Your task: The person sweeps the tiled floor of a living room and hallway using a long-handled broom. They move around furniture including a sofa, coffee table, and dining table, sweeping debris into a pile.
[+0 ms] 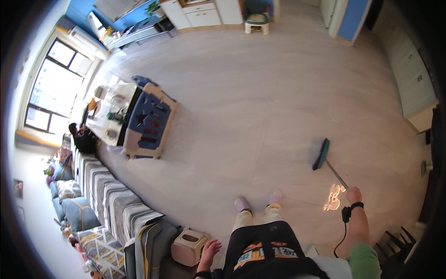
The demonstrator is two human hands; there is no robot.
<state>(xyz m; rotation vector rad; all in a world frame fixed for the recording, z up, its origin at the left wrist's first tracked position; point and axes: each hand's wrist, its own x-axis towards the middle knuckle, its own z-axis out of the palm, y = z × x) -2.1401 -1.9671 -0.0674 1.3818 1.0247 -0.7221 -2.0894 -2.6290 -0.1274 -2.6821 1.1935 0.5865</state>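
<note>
My right hand [354, 195] is closed around the grey handle of a broom [336, 173], out to the right of my body. The broom's teal head with dark bristles [321, 154] is at the floor, up and to the left of that hand. My left hand [210, 248] holds nothing, its fingers apart, beside a pink and cream plastic step stool [188, 247]. A black device with a cable [346, 214] hangs at my right wrist. The pale tiled floor [244, 139] spreads before my feet.
A striped-covered sofa [115, 198] runs along the left, with a person in dark clothes [85, 139] at its far end. Beyond stand a cluttered table [113, 135] and a blue-and-cream plastic play fence [153, 122]. Pale cabinets [406, 76] line the right; a small chair [257, 19] stands far ahead.
</note>
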